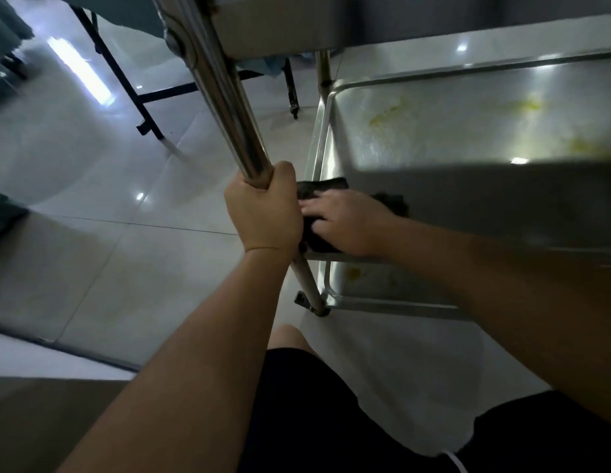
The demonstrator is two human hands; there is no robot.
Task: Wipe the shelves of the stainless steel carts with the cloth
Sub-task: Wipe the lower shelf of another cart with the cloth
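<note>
A stainless steel cart fills the right half of the head view. My left hand [263, 213] grips its round upright post [222, 90]. My right hand [348, 223] lies flat, fingers spread, pressing a dark cloth [322, 191] onto the near left corner of the middle shelf [450, 131]. Yellow smears mark that shelf farther back. Below it the lower shelf [362, 278] shows a yellow spot near its corner. The upper shelf [280, 25] hangs above, seen from underneath.
Glossy pale floor tiles [109, 233] spread to the left. A black folding frame [143, 97] stands on the floor behind the post. My knee and black shorts [314, 404] are at the bottom, close to the cart's foot [314, 305].
</note>
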